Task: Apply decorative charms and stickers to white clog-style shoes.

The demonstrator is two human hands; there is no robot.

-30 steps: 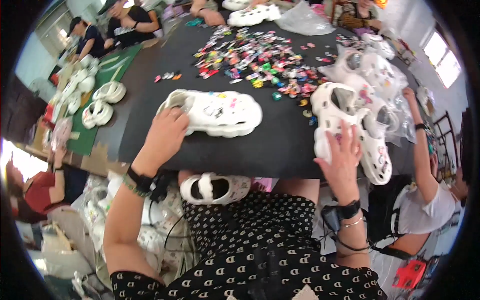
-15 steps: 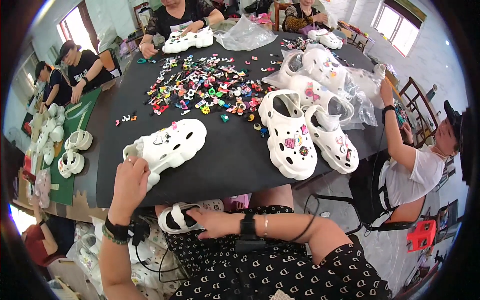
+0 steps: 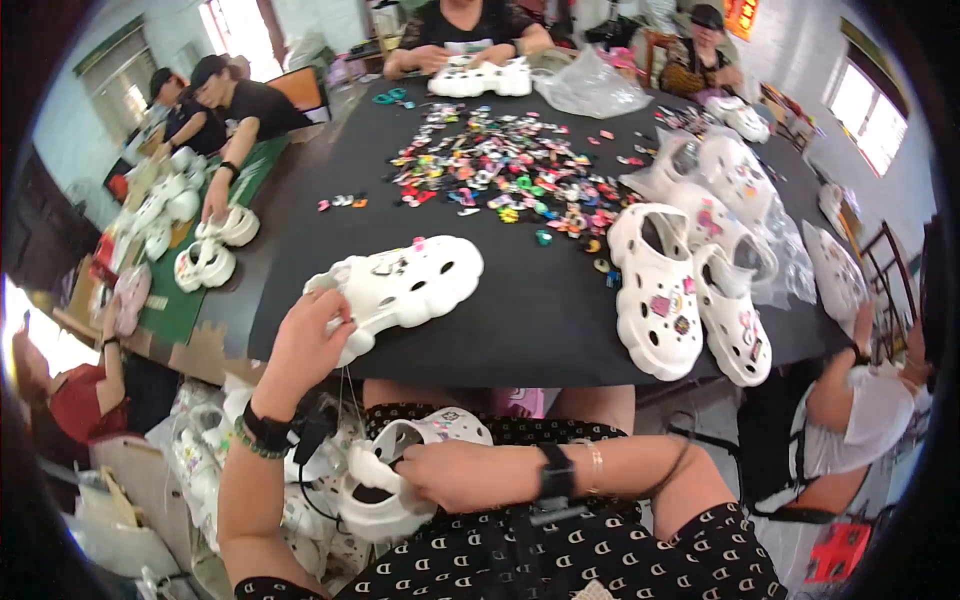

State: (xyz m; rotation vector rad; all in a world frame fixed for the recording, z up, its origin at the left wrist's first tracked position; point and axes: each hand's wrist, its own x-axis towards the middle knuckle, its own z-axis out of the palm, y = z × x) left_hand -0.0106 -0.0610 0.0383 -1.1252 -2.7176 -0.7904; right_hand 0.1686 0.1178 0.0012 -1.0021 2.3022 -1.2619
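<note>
On the black tabletop lies a white clog (image 3: 425, 285) with small charms at its toe. My left hand (image 3: 315, 325) is closed on the heel end of it. Below the table edge, over my lap, my right hand (image 3: 455, 478) has its fingers curled round the heel part of another white clog (image 3: 385, 515); the fingertips are partly hidden. A charm-dotted white clog (image 3: 455, 425) lies just beyond that hand. To the right on the table stand a white clog with pink charms (image 3: 655, 300) and a narrower-looking one (image 3: 737, 315).
A heap of colourful shoe charms (image 3: 510, 165) covers the table's middle. Bagged clogs (image 3: 725, 190) stand at the right, and a clear plastic bag (image 3: 595, 85) lies at the back. White clogs on a green mat (image 3: 180, 325) are at the left. Co-workers sit around.
The view has swung left, so the scene sits farther right. My right hand has drawn the lap clog nearer to me. A co-worker's hand at left now reaches the clogs on the mat.
</note>
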